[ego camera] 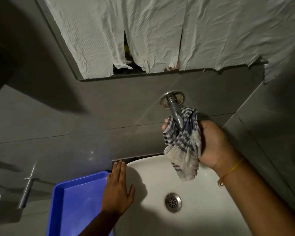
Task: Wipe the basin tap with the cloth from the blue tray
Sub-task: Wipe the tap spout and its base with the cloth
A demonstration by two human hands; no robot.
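A steel basin tap point(172, 103) comes out of the grey tiled wall above the white basin point(199, 210). My right hand point(213, 145) grips a blue-and-white checked cloth point(184, 145) wrapped around the tap's spout, so the lower part of the tap is hidden. The cloth's loose end hangs over the basin. My left hand point(118, 191) lies flat with fingers apart on the basin's left rim, beside the blue tray point(78, 198). Nothing lies in the visible part of the tray.
A mirror covered with torn white paper point(160, 31) hangs above the tap. A metal lever handle point(26, 189) sticks out of the wall at the left. The basin drain point(173, 202) sits at the bowl's middle. A tiled side wall closes in at the right.
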